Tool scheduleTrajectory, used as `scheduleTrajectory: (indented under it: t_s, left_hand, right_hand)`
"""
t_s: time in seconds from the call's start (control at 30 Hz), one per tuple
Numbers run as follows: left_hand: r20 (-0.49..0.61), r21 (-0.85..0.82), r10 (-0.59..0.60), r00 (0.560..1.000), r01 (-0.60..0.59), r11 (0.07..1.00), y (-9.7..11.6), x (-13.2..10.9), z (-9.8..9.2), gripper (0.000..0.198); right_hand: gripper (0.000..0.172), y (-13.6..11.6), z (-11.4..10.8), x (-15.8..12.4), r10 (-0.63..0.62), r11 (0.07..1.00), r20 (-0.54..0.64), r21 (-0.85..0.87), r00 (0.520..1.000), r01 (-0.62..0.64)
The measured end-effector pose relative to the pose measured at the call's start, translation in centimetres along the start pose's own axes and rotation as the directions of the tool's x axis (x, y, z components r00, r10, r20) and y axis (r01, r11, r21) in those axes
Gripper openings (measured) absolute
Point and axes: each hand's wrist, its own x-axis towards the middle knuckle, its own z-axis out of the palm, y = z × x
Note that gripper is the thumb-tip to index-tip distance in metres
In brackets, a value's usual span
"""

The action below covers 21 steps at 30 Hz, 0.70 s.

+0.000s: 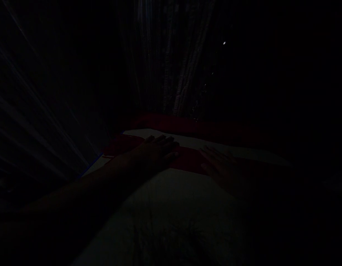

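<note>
The view is very dark. My left hand point(161, 149) lies palm down on a red band point(190, 159) that crosses a pale cloth point(182, 188), its fingers stretched out. To its right, my right hand point(221, 164) rests on the same band with its fingers extended. Neither hand shows anything held. The pale cloth spreads toward me, with a dark pattern near its lower part that I cannot make out. A narrow pale strip point(187, 140) runs beyond the fingertips.
Past the pale strip lies a dark red fabric point(165, 122). Curtain-like folds point(40, 92) hang at the left, and further streaked hanging material point(184, 74) is at the back. A blue edge point(90, 165) borders the cloth's left side. The right side is too dark to read.
</note>
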Motion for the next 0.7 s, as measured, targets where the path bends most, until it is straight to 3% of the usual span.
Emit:
scheduleTrajectory:
  t_s: [0.1,0.27,0.43,0.63,0.7]
  left_hand:
    - [0.007,-0.004,0.017,1.0,-0.017,1.0,0.0,-0.1,-0.1,0.07]
    - [0.002,0.015,0.041,0.999,-0.041,0.999,0.2,-0.2,-0.3,0.066]
    - [-0.002,0.032,0.053,0.999,-0.053,0.998,0.2,-0.3,-0.3,0.062]
    - [-0.017,0.051,0.089,0.996,-0.088,0.995,-0.1,-0.2,0.0,0.059]
    - [-0.025,0.04,0.065,0.998,-0.064,0.997,-0.1,0.0,0.0,0.063]
  right_hand:
    - [0.062,0.6,0.4,-0.2,0.04,0.998,0.064,0.04,0.997,-0.042]
    - [0.065,0.0,0.0,0.0,0.026,1.0,-0.063,0.012,0.998,-0.025]
    - [0.063,0.0,-0.1,-0.2,0.032,0.999,0.094,0.041,0.995,-0.036]
    - [0.066,0.8,0.0,-0.1,0.02,0.999,-0.111,0.05,0.994,-0.014]
    - [0.065,0.7,0.2,0.0,0.003,1.0,-0.079,0.017,0.997,-0.001]
